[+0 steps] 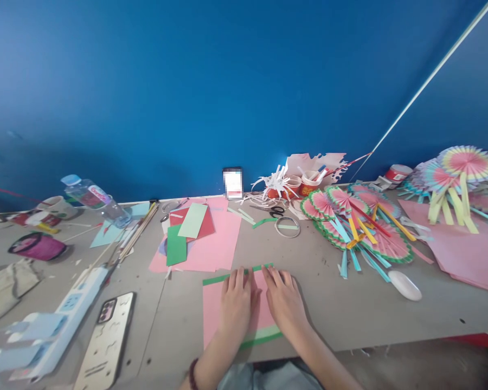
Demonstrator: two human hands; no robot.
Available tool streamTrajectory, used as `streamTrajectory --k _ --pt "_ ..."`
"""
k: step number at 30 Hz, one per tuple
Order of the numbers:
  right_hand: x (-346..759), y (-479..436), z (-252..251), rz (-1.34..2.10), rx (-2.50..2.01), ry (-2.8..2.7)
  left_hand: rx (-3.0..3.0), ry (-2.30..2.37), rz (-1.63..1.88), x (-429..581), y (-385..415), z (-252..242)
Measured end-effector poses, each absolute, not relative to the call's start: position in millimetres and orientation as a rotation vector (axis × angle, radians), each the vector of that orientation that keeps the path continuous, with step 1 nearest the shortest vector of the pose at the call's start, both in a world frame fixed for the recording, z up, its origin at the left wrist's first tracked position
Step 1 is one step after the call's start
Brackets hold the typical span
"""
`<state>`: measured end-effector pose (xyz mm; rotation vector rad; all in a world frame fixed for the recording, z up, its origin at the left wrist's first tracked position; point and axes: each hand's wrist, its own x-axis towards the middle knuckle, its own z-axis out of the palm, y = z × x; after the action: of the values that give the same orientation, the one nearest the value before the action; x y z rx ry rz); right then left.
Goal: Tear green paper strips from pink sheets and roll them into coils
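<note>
A pink sheet of paper [211, 309] lies flat at the table's front, with a dark green strip [216, 279] along its far edge. Light and dark green bands [262, 339] run along the near edge. My left hand [236, 300] rests on the sheet, fingers stretched toward the far strip. To its right, my right hand [283, 300] lies on the sheet's right side, fingers also extended, fingertips at the green strip. Both hands press from above and hold nothing. They cover parts of the sheet and strip.
Beyond the sheet lie pink papers [228, 238] with green cards [176, 246], scissors [274, 210] and a tape roll [287, 227]. Folded paper fans [390, 238] fill the right. Left are a phone [108, 341], a power strip [79, 303] and a tilted bottle [95, 199]. A blue wall stands behind.
</note>
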<state>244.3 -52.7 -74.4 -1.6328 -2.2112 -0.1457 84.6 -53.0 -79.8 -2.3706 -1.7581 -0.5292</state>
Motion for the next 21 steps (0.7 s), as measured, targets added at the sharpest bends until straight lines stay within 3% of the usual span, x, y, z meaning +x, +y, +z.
streamTrajectory --k 14,21 --pt "250 -49 -73 0.022 -1.543 -2.122 -2.874 -1.962 -0.598 51 -19 -29" --pt "258 -37 -58 0.232 -1.577 -2.194 -2.866 -1.996 -0.391 56 2 -17"
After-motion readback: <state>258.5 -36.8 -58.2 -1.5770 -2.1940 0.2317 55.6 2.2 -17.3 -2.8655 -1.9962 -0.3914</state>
